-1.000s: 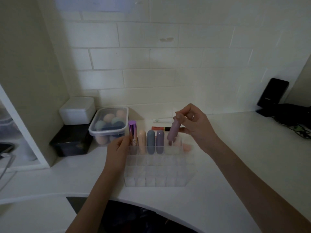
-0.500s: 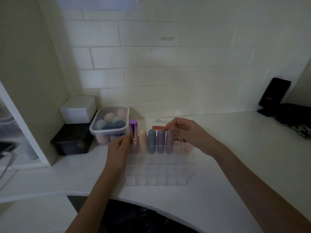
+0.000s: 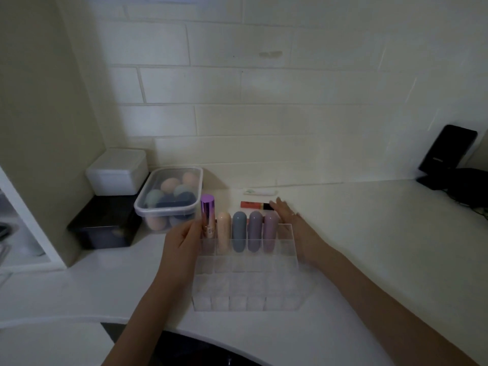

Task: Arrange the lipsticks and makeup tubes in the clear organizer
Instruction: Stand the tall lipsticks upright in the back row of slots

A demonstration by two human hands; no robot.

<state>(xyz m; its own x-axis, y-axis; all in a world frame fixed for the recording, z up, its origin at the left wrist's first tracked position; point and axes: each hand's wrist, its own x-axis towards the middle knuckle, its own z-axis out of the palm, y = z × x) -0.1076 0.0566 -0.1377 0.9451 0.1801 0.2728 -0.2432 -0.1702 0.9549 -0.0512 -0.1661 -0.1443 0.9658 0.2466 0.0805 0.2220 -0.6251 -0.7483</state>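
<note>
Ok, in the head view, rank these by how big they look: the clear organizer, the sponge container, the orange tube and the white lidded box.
1. clear organizer, though it sits nearest the camera
2. sponge container
3. white lidded box, close to the sponge container in size, so unsure
4. orange tube

The room is dim. A wall of large pale tiles [image 3: 264,88] fills the upper frame, meeting a plain cream side panel [image 3: 39,101] at the left. A white countertop [image 3: 369,233] spans the lower half, its front edge curving over a dark gap at bottom centre.
</note>
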